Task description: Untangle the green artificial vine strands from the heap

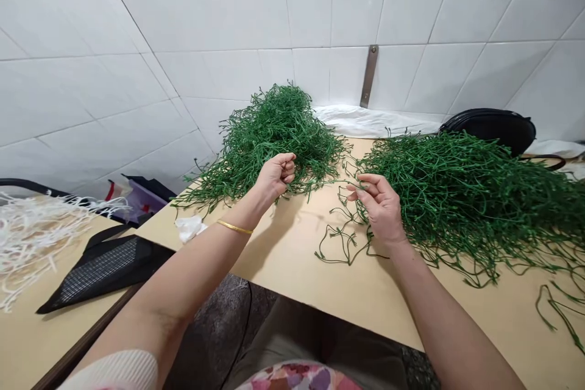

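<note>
A thin green cord (336,182) runs roughly level between my hands. My left hand (277,173) is closed in a fist in front of the left heap of knotted green cords (278,122), and the strand seems to reach its fingers. Thumb and fingertips of my right hand (377,201) are pinched on the cord's other end. Beside that hand lies a second, wider heap of green cords (457,189). Several loose green cords (340,241) lie on the table below and to the left of my right hand.
The pale wooden table (292,256) meets a white tiled wall (228,12). A black bag (489,125) stands behind the right heap. White cords (41,231) and a black mesh pouch (98,271) lie on a surface at left. Crumpled white tissue (189,227) sits near my left forearm.
</note>
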{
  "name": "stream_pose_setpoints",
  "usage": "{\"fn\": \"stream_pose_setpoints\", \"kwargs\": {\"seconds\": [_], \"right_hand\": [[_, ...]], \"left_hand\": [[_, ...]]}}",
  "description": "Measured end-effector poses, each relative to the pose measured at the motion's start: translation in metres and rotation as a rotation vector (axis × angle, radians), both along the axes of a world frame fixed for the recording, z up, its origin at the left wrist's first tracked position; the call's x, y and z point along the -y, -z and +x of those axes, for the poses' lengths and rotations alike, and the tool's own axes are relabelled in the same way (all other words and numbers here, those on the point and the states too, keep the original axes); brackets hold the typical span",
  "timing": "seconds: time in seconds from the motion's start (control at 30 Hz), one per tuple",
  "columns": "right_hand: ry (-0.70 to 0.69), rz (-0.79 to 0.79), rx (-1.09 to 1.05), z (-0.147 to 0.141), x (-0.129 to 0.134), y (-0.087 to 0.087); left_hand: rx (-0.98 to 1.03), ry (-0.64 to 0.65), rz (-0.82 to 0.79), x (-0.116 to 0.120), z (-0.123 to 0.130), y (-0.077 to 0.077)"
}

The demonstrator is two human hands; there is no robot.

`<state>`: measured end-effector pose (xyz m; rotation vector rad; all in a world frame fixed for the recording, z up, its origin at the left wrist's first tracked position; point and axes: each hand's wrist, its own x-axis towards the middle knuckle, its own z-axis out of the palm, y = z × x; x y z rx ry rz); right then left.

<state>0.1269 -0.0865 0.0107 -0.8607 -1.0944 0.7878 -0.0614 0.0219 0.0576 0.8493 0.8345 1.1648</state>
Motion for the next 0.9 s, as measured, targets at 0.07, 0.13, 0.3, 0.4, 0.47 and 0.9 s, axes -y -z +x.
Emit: {"fn": "stream_pose_setpoints", "kwargs": {"seconds": [0.07,0.13,0.3,0.4,0.47,0.9], "right_hand": [[0.024,0.015,0.077,0.001,0.0,0.001],[0.035,0.012,0.144,0.001,0.0,0.003],[0.031,0.025,0.466,-0.003,0.004,0.007],[-0.029,0.125,0.821,-0.013,0.009,0.011],[-0.088,0.196,1.092,-0.023,0.013,0.014],[-0.119,0.403,1.528,-0.042,0.014,0.029]], "left_hand": [[-0.007,-0.015,0.019,-0.001,-0.002,0.001],[-0.008,-0.024,0.034,-0.002,-0.005,0.002],[0.018,-0.006,0.056,0.001,-0.015,-0.007],[0.04,0.042,0.077,0.008,-0.024,-0.02],[0.061,0.066,0.077,0.014,-0.03,-0.031],[-0.29,-0.493,0.269,0.083,0.116,-0.112]]}}
